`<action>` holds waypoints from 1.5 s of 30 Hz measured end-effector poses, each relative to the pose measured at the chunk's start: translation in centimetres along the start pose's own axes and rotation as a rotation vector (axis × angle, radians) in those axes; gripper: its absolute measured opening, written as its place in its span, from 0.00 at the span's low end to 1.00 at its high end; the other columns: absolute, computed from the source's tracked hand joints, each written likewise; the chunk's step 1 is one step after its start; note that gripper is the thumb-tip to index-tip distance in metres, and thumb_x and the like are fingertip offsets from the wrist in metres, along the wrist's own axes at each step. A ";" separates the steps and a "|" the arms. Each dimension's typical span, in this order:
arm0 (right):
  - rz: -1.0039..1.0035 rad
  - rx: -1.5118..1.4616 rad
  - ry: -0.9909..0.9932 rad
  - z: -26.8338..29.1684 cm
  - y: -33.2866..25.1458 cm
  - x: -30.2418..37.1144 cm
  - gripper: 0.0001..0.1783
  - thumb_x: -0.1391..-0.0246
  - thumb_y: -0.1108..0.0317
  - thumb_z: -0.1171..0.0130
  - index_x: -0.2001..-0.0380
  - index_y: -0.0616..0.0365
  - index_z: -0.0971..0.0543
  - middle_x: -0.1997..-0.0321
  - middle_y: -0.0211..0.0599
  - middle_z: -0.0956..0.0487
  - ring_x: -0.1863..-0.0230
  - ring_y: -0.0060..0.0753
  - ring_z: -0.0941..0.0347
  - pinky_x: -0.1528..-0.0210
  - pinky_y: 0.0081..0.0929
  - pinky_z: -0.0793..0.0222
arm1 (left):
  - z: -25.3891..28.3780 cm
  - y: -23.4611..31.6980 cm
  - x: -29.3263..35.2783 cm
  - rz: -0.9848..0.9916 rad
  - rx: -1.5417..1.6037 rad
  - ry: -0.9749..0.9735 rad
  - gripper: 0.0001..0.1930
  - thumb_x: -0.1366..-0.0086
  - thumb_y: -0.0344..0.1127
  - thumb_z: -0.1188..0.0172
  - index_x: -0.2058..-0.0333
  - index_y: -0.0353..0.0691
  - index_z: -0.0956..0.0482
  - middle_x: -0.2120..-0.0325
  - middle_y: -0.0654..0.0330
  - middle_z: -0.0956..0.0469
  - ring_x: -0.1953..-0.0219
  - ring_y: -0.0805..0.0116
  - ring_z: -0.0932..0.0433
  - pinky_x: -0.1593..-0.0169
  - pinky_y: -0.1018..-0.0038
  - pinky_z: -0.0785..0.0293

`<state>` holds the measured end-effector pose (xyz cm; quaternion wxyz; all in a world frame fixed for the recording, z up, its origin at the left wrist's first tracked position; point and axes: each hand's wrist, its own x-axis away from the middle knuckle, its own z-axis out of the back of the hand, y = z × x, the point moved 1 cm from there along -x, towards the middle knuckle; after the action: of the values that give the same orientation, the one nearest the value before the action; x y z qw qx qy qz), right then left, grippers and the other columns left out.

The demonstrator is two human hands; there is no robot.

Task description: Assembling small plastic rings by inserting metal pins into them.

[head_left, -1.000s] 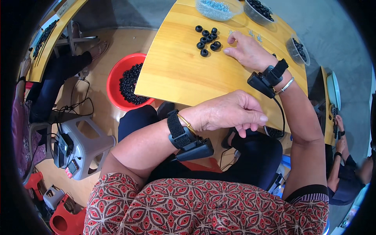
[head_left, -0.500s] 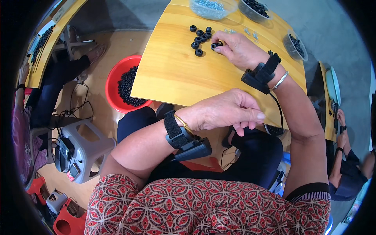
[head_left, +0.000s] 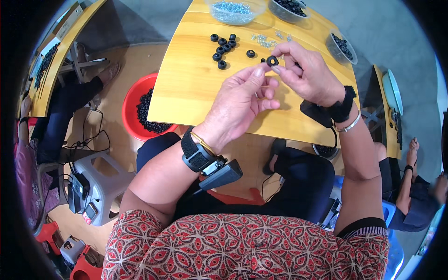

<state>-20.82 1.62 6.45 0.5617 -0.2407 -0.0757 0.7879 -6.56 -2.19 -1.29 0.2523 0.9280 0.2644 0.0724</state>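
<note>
Between the thumb and forefinger of my right hand (head_left: 310, 74), a small black ring-shaped part (head_left: 272, 61) is pinched, its hole showing. A second dark bit shows under the curled right fingers; I cannot tell what it is. My left hand (head_left: 238, 100) is beside it, forefinger stretched to the ring's edge and other fingers loosely bent and apart. Whether that fingertip touches the ring is unclear. A single black ring (head_left: 250, 53) lies on the wooden table (head_left: 186, 93) just beyond the left hand. Farther left is a cluster of several black rings (head_left: 221, 50).
Small clear pieces (head_left: 264, 41) lie scattered near a tub of clear bluish pieces (head_left: 233, 13). Tubs of black parts (head_left: 289, 10) (head_left: 342, 48) stand along the far side. A red basin (head_left: 132, 100) of black rings is on the floor left. Other people sit at tables on both sides.
My right hand has lifted a black ring off the table and drawn it nearer. My left hand has risen from the table's near edge to meet it. The view has shifted slightly.
</note>
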 end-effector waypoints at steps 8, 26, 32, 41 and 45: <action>-0.018 -0.098 0.157 -0.7 -2.1 2.1 0.12 0.59 0.78 0.47 0.67 0.58 0.32 0.88 0.33 0.37 0.88 0.27 0.40 0.84 0.21 0.44 | -0.1 0.2 -0.2 -0.027 -0.046 -0.141 0.11 0.40 0.34 0.55 0.61 0.34 0.31 0.73 0.61 0.29 0.73 0.77 0.32 0.68 0.79 0.29; -0.172 -0.090 0.208 -1.5 -2.5 4.6 0.07 0.57 0.76 0.48 0.70 0.59 0.31 0.79 0.42 0.28 0.76 0.42 0.29 0.76 0.27 0.35 | -0.8 -0.4 0.2 0.077 -0.045 -0.090 0.09 0.40 0.30 0.55 0.66 0.31 0.30 0.78 0.62 0.30 0.79 0.77 0.33 0.72 0.81 0.30; -0.170 0.011 0.137 -1.0 -0.7 4.7 0.03 0.56 0.74 0.49 0.73 0.60 0.30 0.83 0.42 0.31 0.83 0.37 0.33 0.80 0.25 0.39 | 0.0 -0.9 -0.2 0.122 -0.041 -0.021 0.11 0.41 0.34 0.53 0.64 0.31 0.30 0.77 0.61 0.30 0.77 0.77 0.33 0.72 0.80 0.32; -0.473 0.202 0.065 1.1 10.7 1.9 0.08 0.55 0.69 0.49 0.72 0.61 0.29 0.82 0.43 0.28 0.80 0.36 0.32 0.75 0.28 0.37 | -0.1 -0.9 -0.3 0.157 -0.075 -0.012 0.11 0.42 0.31 0.53 0.64 0.29 0.30 0.76 0.61 0.29 0.76 0.78 0.33 0.72 0.81 0.31; -0.442 0.264 0.013 0.4 13.1 1.4 0.10 0.56 0.67 0.49 0.69 0.59 0.30 0.80 0.43 0.29 0.77 0.37 0.32 0.72 0.29 0.37 | -0.1 -0.8 -0.4 0.165 -0.080 0.004 0.11 0.41 0.32 0.53 0.64 0.30 0.30 0.76 0.61 0.29 0.77 0.78 0.33 0.72 0.82 0.31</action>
<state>-32.45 -1.76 1.26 0.7473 -0.1480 -0.0192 0.6475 -7.33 -1.79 -1.63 0.2819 0.9356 0.1844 0.1054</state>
